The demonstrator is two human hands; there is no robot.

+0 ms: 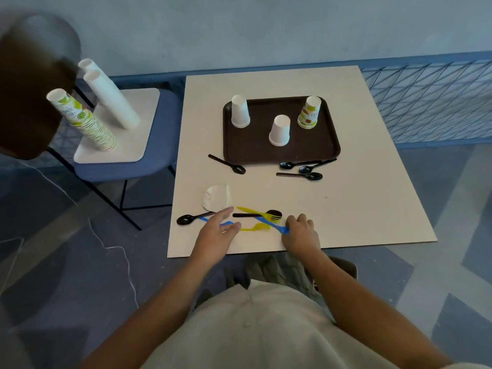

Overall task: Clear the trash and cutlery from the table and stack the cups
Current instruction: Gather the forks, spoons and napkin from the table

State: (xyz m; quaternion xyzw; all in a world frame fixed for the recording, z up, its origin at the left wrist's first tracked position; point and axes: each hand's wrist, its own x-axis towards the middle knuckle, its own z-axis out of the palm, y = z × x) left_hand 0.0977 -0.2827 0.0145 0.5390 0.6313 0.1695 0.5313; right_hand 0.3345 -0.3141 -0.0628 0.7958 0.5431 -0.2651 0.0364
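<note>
Near the tray, your right hand pinches the blue fork; your left hand, spread empty, should gather cutlery.

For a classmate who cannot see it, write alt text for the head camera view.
Two bare hands, left hand and right hand, reach into a pile of blue, yellow and black plastic cutlery at the near edge of a white table. Behind lie a crumpled napkin, black spoons, and a brown tray holding upturned cups.

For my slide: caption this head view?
Both hands reach mixed plastic cutlery near upturned cups on a tray.
</note>
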